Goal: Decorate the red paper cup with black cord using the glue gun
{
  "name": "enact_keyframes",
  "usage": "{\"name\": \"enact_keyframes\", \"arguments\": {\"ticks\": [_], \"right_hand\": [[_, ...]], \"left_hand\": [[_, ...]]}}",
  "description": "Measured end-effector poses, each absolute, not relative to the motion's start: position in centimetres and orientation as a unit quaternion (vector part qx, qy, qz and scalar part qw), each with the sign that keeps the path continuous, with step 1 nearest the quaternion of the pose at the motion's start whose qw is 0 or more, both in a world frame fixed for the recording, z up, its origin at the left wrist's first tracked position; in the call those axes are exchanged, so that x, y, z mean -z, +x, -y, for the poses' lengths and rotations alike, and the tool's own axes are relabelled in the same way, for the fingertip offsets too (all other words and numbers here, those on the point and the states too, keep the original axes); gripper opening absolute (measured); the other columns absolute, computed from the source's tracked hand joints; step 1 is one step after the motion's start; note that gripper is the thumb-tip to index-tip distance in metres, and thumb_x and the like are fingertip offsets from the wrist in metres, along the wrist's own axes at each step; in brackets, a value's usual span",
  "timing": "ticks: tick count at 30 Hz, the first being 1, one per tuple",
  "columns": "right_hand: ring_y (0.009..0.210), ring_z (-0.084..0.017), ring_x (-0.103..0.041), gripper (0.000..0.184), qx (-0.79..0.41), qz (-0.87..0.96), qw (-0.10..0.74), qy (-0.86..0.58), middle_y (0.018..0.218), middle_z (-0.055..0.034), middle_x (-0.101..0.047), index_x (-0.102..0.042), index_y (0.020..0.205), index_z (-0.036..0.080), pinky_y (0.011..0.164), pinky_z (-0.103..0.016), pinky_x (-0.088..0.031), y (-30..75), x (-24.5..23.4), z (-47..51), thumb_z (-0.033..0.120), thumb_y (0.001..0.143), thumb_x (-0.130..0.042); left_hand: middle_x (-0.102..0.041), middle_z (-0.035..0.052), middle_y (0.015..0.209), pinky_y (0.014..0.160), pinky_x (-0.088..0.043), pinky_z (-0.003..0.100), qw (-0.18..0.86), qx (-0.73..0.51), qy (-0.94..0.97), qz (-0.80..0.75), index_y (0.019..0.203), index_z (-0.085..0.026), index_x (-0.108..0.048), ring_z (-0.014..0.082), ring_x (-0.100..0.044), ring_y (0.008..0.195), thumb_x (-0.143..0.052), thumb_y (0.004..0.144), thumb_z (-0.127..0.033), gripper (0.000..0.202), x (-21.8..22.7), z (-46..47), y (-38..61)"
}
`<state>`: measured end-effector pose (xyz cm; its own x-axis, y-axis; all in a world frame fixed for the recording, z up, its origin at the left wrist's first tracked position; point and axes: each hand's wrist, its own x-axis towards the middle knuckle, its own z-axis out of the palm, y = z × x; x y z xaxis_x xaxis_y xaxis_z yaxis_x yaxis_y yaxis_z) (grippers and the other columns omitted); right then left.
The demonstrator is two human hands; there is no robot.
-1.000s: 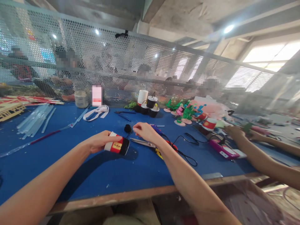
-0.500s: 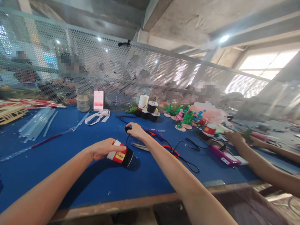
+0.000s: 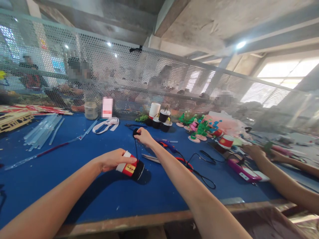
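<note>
My left hand is closed round a white paper cup with a red and gold label, tilted on its side above the table. A black band covers the cup's end away from my palm. In the fingers of my right hand is a small black ball of cord, pinched beyond the cup. A thin black strand runs from it down to the cup. Scissors with red handles lie under my right forearm, which hides part of them.
Glue sticks and a white ribbon lie left on the blue table. Black-banded cups and green craft figures stand at the back, before a perforated metal screen. A co-worker's arm reaches in near a purple device.
My right hand has drawn the ball of cord slightly farther from the cup, and the strand between them looks longer. The view has shifted a little.
</note>
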<state>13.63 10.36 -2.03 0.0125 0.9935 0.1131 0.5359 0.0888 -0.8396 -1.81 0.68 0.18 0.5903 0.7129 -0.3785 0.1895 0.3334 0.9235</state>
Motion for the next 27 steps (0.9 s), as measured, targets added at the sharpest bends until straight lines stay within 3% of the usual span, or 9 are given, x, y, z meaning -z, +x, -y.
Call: {"name": "enact_keyframes", "arguments": {"ticks": [4,9,13,18,21,27], "right_hand": [[0.071,-0.015,-0.053,0.021,-0.27,0.646,0.379,-0.605,0.057,0.0047,-0.047,-0.041,0.057,0.02,0.074,-0.029,-0.04,13.1,1.6,-10.9,0.004,0.057,-0.054],[0.058,-0.014,-0.052,0.023,-0.298,0.625,0.385,-0.61,0.047,0.0066,-0.042,-0.041,0.057,0.02,0.067,-0.027,-0.04,12.5,1.6,-10.8,0.0,0.055,-0.052],[0.044,-0.013,-0.049,0.019,-0.369,0.572,0.401,-0.613,0.041,0.0076,-0.041,-0.046,0.066,0.019,0.054,-0.026,-0.041,12.3,2.1,-11.4,0.001,0.06,-0.052],[0.048,-0.009,-0.053,0.013,-0.471,0.495,0.469,-0.56,0.051,0.0077,-0.043,-0.046,0.087,0.017,0.053,-0.022,-0.046,11.9,1.5,-12.0,0.012,0.076,-0.05],[0.052,-0.011,-0.057,0.003,-0.555,0.461,0.463,-0.514,0.054,0.0038,-0.046,-0.047,0.078,0.014,0.055,-0.024,-0.05,11.7,1.1,-11.3,0.014,0.08,-0.049],[0.052,-0.008,-0.056,0.02,-0.619,0.421,0.47,-0.468,0.056,-0.0004,-0.051,-0.046,0.063,0.014,0.056,-0.019,-0.05,12.2,0.6,-10.8,0.009,0.082,-0.043]], "left_hand": [[-0.066,0.0016,0.061,0.062,-0.044,0.024,0.705,-0.188,0.546,-0.412,0.062,-0.01,-0.063,0.0119,-0.058,0.058,-0.076,0.048,-0.035,0.031,-0.3,-0.6,-1.8],[-0.066,0.0015,0.06,0.06,-0.043,0.022,0.706,-0.185,0.546,-0.412,0.062,-0.01,-0.063,0.0107,-0.058,0.056,-0.076,0.048,-0.038,0.033,-0.2,-0.7,-1.8],[-0.065,0.002,0.059,0.059,-0.043,0.023,0.71,-0.193,0.54,-0.409,0.062,-0.01,-0.063,0.011,-0.058,0.055,-0.077,0.047,-0.036,0.033,-0.2,-0.6,-1.7],[-0.067,0.003,0.062,0.061,-0.043,0.024,0.707,-0.271,0.504,-0.416,0.065,-0.01,-0.063,0.0118,-0.058,0.056,-0.078,0.045,-0.035,0.035,-0.1,-0.6,-1.5],[-0.065,0.0027,0.059,0.057,-0.042,0.024,0.692,-0.29,0.503,-0.429,0.065,-0.01,-0.061,0.0112,-0.057,0.053,-0.077,0.047,-0.037,0.036,0.1,-0.8,-1.5],[-0.066,0.0023,0.061,0.062,-0.043,0.024,0.705,-0.247,0.521,-0.412,0.066,-0.011,-0.063,0.0122,-0.059,0.059,-0.077,0.048,-0.036,0.034,-0.1,-0.6,-1.7]]}}
